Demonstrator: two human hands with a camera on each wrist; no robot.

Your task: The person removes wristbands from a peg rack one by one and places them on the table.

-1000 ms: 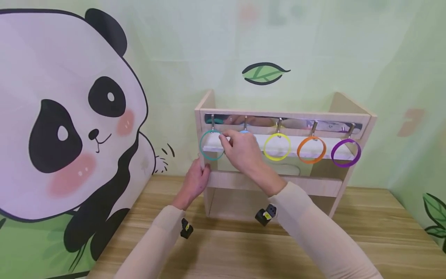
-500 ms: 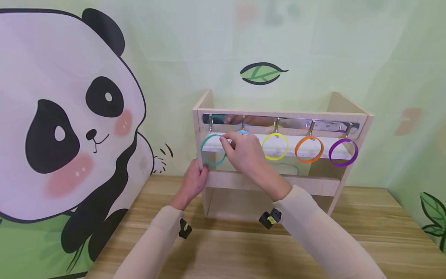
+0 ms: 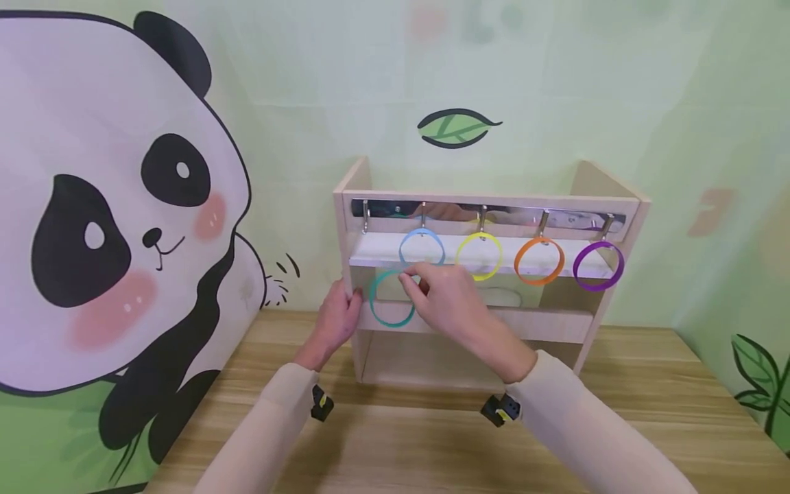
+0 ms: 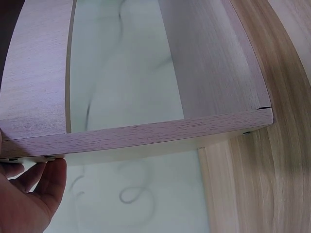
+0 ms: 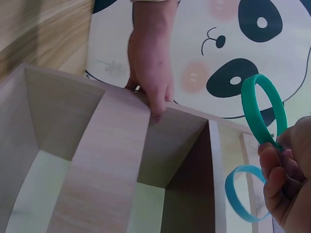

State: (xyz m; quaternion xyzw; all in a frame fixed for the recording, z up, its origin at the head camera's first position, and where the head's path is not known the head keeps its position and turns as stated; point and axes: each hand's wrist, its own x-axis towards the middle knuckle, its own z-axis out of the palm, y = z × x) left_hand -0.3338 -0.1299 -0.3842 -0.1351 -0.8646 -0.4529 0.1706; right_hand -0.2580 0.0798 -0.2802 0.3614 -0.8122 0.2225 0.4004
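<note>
My right hand point(image 3: 453, 298) pinches a teal wristband point(image 3: 395, 324) between thumb and fingertips, in front of the wooden rack point(image 3: 512, 323) and below its leftmost hook point(image 3: 365, 216), which bears no band. In the right wrist view the teal band point(image 5: 252, 116) stands up from the fingertips, apart from the hooks. My left hand point(image 3: 333, 319) grips the rack's left side panel; its thumb lies on the front edge, and the left wrist view shows its curled fingers point(image 4: 54, 182) at the panel's outer face. A light blue wristband point(image 3: 422, 232) hangs from the second hook, behind my right hand.
Yellow point(image 3: 478, 278), orange point(image 3: 540, 283) and purple point(image 3: 595, 288) wristbands hang from the hooks farther right. A white shelf point(image 3: 376, 252) lies behind them. The rack stands on a wood-grain table point(image 3: 420, 446), against a printed backdrop with a panda point(image 3: 92, 137) at left.
The teal wristband has come off the leftmost hook and moved down and slightly right with my right hand, uncovering the light blue band. My left hand keeps its grip on the panel.
</note>
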